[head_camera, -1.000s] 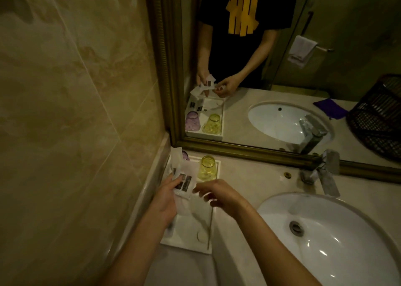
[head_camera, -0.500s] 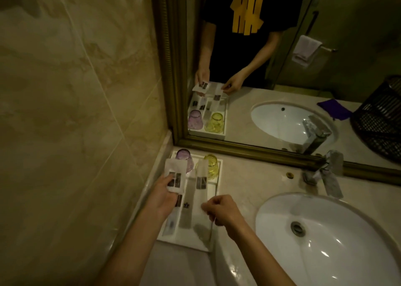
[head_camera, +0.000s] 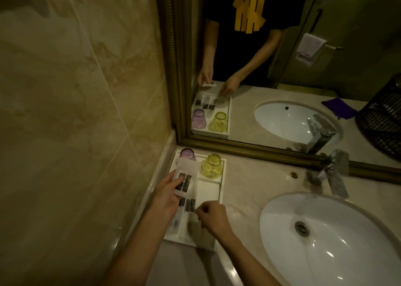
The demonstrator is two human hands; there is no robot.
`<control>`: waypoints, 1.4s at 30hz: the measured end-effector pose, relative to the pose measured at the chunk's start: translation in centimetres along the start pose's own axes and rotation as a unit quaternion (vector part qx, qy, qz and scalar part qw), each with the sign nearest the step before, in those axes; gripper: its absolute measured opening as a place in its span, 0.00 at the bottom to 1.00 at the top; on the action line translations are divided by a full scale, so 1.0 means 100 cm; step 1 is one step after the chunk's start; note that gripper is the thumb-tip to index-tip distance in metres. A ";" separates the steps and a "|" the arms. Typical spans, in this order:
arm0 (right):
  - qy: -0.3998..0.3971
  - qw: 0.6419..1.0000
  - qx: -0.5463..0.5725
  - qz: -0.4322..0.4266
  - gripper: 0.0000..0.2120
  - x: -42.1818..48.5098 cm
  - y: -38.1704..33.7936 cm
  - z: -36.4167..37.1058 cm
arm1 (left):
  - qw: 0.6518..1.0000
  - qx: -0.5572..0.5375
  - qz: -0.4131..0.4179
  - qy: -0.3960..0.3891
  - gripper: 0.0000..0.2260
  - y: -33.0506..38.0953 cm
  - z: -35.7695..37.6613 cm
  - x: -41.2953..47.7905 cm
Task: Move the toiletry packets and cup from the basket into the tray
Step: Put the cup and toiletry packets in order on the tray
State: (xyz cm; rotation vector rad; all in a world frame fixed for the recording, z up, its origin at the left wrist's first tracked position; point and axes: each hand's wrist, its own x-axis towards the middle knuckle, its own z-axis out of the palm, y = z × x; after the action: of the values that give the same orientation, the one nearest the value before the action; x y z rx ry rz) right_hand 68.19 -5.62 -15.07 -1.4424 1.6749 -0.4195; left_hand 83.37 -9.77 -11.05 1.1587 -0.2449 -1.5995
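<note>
1. Packets (head_camera: pixel 187 205) are lying flat in the near part of the white tray (head_camera: pixel 221 191), which is sitting on the marble desk (head_camera: pixel 256 183) in the corner between the tiled wall and the gold-framed mirror (head_camera: pixel 282 69).
2. The left hand (head_camera: pixel 168 195) is holding a white toiletry packet (head_camera: pixel 186 178) above the tray's left side, its grip clamped on the packet's lower left edge with the thumb lying on top.
3. The right hand (head_camera: pixel 213 216) is hovering over the near right part of the tray, its grip pinched together with fingers curled; whether anything thin is sitting between the fingertips cannot be told, since that spot is blurred.
4. A purple cup (head_camera: pixel 187 154) is standing at the tray's far left corner, partly hidden behind the raised packet.
5. A yellow cup (head_camera: pixel 211 166) is standing at the tray's far right corner, just beside the purple one; both seem to be mouth down.
6. The strip of the tray between the yellow cup and the right hand is lying bare.
7. A white sink (head_camera: pixel 325 238) is sitting to the right of the tray, with a chrome faucet (head_camera: pixel 334 175) behind it near the mirror.
8. A black mesh basket (head_camera: pixel 382 121) is showing only as a reflection at the mirror's right edge, well apart from the tray.
</note>
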 end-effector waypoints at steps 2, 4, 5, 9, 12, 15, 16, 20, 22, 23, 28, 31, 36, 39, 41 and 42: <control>0.026 0.988 0.153 0.002 0.11 -0.004 -0.016 -0.019 | 1.000 0.005 -0.001 0.002 0.12 -0.004 0.003 -0.001; 0.042 0.968 0.246 0.001 0.13 -0.003 -0.028 -0.035 | 1.000 0.014 -0.003 0.002 0.11 -0.009 0.007 0.000; 0.045 0.965 0.259 -0.004 0.14 0.000 -0.031 -0.041 | 1.000 0.021 -0.004 -0.001 0.12 -0.012 0.009 0.000; 0.068 0.972 0.221 -0.028 0.12 0.014 -0.033 -0.062 | 0.999 0.037 -0.014 0.002 0.14 -0.026 0.018 0.002; 0.106 0.977 0.186 -0.008 0.11 0.029 -0.019 -0.074 | 0.997 0.071 -0.022 0.014 0.12 -0.033 0.018 0.000; 0.108 0.986 0.120 0.048 0.10 0.047 0.005 -0.074 | 0.994 0.092 -0.042 0.048 0.12 -0.039 0.006 0.001; 0.098 0.989 0.095 0.064 0.09 0.053 0.012 -0.070 | 0.992 0.097 -0.050 0.057 0.12 -0.040 0.002 0.001; 0.059 0.994 0.018 0.094 0.07 0.074 0.037 -0.048 | 0.990 0.115 -0.058 0.065 0.11 -0.042 -0.012 0.001; 0.058 0.995 -0.012 0.083 0.07 0.078 0.042 -0.039 | 0.987 0.136 -0.053 0.064 0.11 -0.043 -0.017 0.001; 0.072 0.995 -0.033 0.066 0.08 0.079 0.044 -0.034 | 0.986 0.150 -0.046 0.061 0.10 -0.044 -0.019 0.000; 0.166 0.969 -0.160 -0.091 0.13 0.064 0.047 -0.028 | 0.912 0.399 0.089 0.035 0.11 -0.056 -0.028 0.003; 0.118 0.914 -0.321 -0.219 0.12 0.056 0.048 -0.025 | 0.725 0.656 0.209 0.000 0.19 -0.071 -0.048 0.010; 0.038 0.881 -0.421 -0.210 0.16 0.053 0.054 -0.019 | 0.541 0.800 0.250 -0.073 0.32 -0.096 -0.065 0.012; 0.054 0.886 -0.424 -0.177 0.13 0.053 0.053 -0.019 | 0.518 0.823 0.215 -0.089 0.33 -0.093 -0.063 0.006; 0.064 0.889 -0.422 -0.168 0.12 0.054 0.051 -0.019 | 0.510 0.829 0.211 -0.091 0.34 -0.092 -0.066 0.006; 0.064 0.889 -0.421 -0.167 0.12 0.054 0.050 -0.018 | 0.513 0.827 0.211 -0.091 0.34 -0.092 -0.067 0.006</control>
State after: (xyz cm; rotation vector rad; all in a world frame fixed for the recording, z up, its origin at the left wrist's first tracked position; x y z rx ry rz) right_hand 63.84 -9.77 -19.73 -2.4003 1.8048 0.0726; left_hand 82.79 -4.13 -20.92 1.9303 -2.3854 -0.5935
